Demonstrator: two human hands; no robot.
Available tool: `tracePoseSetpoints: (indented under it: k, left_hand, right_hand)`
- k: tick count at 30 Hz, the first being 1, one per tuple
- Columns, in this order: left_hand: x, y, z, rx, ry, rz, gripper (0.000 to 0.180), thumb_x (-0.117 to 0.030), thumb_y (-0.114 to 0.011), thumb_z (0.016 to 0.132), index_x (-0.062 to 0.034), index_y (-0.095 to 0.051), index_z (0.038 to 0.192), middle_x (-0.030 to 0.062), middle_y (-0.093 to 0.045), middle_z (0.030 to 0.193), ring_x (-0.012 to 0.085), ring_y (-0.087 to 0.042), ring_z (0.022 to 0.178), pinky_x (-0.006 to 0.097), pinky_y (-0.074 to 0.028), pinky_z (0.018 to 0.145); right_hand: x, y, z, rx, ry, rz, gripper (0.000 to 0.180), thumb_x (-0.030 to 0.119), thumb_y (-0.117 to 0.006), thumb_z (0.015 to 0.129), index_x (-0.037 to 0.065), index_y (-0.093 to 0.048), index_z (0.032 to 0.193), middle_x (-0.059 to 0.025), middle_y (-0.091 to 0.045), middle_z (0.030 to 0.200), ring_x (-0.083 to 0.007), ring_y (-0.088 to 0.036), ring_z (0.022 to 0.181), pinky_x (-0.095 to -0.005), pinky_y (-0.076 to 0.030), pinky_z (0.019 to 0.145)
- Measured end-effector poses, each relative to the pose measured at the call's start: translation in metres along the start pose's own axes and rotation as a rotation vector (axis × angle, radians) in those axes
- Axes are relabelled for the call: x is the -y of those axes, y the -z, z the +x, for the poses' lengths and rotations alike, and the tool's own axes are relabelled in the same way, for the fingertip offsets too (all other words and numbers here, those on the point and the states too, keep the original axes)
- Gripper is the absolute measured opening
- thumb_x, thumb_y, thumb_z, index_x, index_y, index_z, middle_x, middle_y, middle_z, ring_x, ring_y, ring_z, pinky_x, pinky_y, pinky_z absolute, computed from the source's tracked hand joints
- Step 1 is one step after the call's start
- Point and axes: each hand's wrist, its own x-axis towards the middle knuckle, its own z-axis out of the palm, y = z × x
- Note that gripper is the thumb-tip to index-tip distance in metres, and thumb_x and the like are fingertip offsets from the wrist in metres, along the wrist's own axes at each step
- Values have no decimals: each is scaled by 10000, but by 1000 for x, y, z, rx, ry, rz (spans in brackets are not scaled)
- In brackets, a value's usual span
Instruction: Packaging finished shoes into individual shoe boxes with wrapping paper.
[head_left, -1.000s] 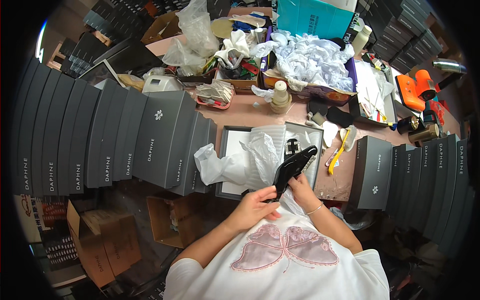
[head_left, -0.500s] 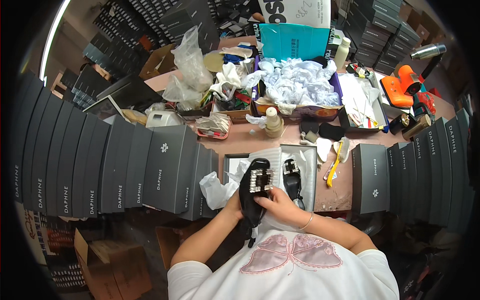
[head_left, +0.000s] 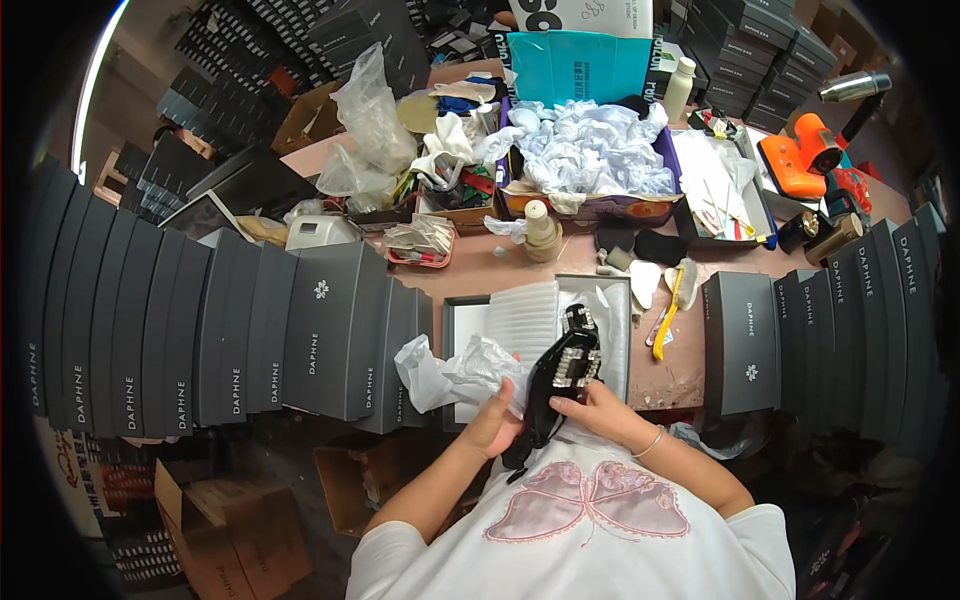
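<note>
My right hand (head_left: 612,418) is closed round a black shoe (head_left: 545,395) with a square rhinestone buckle, tilted over the right side of an open grey shoebox (head_left: 468,318). Behind it, a second black shoe with a similar buckle (head_left: 578,318) lies in the box, mostly hidden by the held one. My left hand (head_left: 490,425) is beside the held shoe's left edge. Crumpled white tissue paper (head_left: 450,372) runs between its thumb and fingers and hangs over the box's left part. White ribbed foam wrap (head_left: 525,315) lines the middle of the box.
Rows of grey shoeboxes stand at left (head_left: 325,330) and right (head_left: 745,350). Beyond the open box are a pump bottle (head_left: 541,232), a yellow brush (head_left: 672,315), black pads (head_left: 660,247) and a carton of crumpled white paper (head_left: 680,185). An orange tool (head_left: 805,160) sits far right.
The held shoe has swung right and tipped over, now covering much of the shoe in the box. My left hand has left the shoe and come onto the tissue paper.
</note>
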Motion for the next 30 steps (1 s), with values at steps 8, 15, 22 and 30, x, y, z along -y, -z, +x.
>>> tracePoseSetpoints:
  k: [8,15,22,30]
  left_hand:
    - [4,48,-5,302,311,-43,669,-504,-547,900,-29,-411,1351,105,-528,1295,211,-519,1174,369,-409,996]
    - [-33,-8,-22,292,433,287,687,-564,-310,959,-42,-345,1405,91,-472,1363,206,-480,1235,367,-375,1049]
    - [15,27,7,276,394,7,859,-644,-526,821,-23,-352,1388,150,-513,1309,238,-542,1166,370,-449,998]
    - [24,-13,34,-29,-200,431,441,-341,-661,879,-17,-538,1152,93,-607,1091,167,-592,974,321,-481,868]
  right_hand:
    - [44,42,-17,278,41,-198,384,13,-645,831,-1,-556,1204,-19,-612,1129,-86,-542,1011,-262,-442,913]
    - [49,38,21,-73,402,-469,420,-75,-537,838,-25,-520,1254,-114,-607,1110,-152,-570,1042,-271,-442,931]
    - [85,12,-11,-24,603,-732,544,-63,-641,705,16,-530,1231,-177,-595,979,-321,-592,860,-355,-474,777]
    - [64,36,-31,-14,537,-749,390,78,-660,729,12,-567,1102,-173,-612,943,-369,-592,894,-390,-472,781]
